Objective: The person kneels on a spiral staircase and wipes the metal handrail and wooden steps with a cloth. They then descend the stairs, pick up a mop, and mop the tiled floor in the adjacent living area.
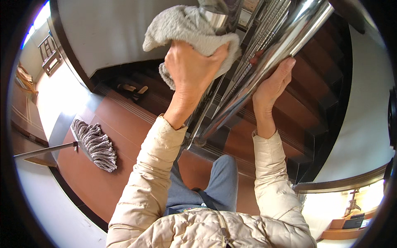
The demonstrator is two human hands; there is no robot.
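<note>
My left hand [189, 68] is closed around a grey plush cloth [176, 28], which bunches up above the fingers and hangs past the wrist side. The cloth lies against a shiny metal fitting [216, 19] of the stair railing; exactly where they touch is hidden. With my right hand [274, 82] I hold the thick polished metal handrail [279, 51], thumb along its near side and most fingers out of sight behind it. Thinner metal balusters [263, 31] with ringed sections run beside the handrail, between my hands.
A string mop [96, 147] rests on the reddish tiled floor [124, 124] at left. Tiled stairs [297, 108] lie on the right, beside a curved pale wall [356, 108]. Dark footwear [133, 89] sits on a step; a wooden chair [49, 55] stands farther off.
</note>
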